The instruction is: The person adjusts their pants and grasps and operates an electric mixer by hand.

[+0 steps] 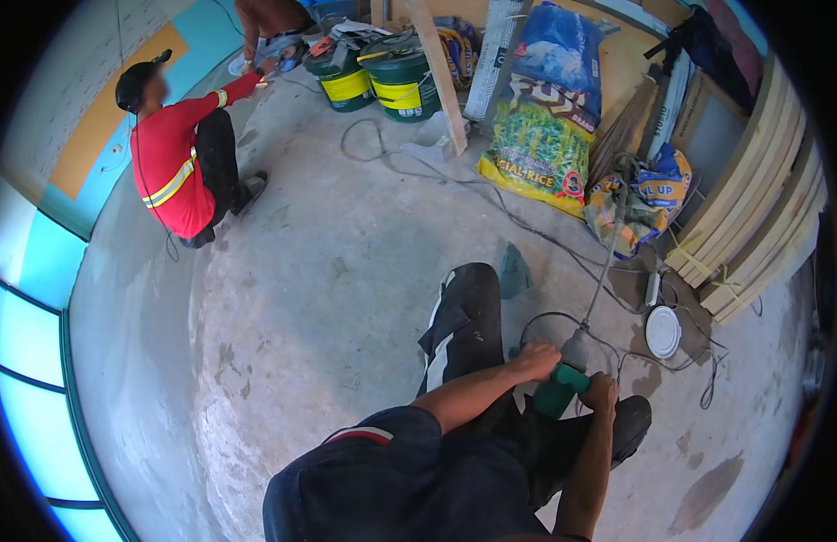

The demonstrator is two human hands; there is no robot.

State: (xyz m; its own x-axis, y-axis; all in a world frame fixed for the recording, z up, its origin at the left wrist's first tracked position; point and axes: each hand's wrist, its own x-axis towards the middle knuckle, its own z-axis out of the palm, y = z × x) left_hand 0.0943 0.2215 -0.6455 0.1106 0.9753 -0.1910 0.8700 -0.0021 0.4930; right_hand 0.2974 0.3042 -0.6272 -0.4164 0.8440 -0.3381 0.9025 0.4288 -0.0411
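Observation:
A green mixing drill (556, 395) with a grey front end lies low between my knees. Its long, dirty rod (603, 275) reaches away along the floor to the sacks, where its far end is hard to make out. My left hand (537, 361) is closed on the drill's left side, near the grey front. On the right side, my right hand (600, 392) is wrapped round the green body; some of its fingers are hidden. A black cable (549, 316) loops beside the drill. Right of it lies a round white lid (662, 331).
Ahead stand a rice sack (543, 135), a crumpled yellow-blue bag (635, 199) and two green buckets (405, 88). Wooden planks (752, 194) lean at right. Cables (490, 188) cross the concrete floor. A co-worker in red (174, 163) squats at left; another person (272, 27) is behind.

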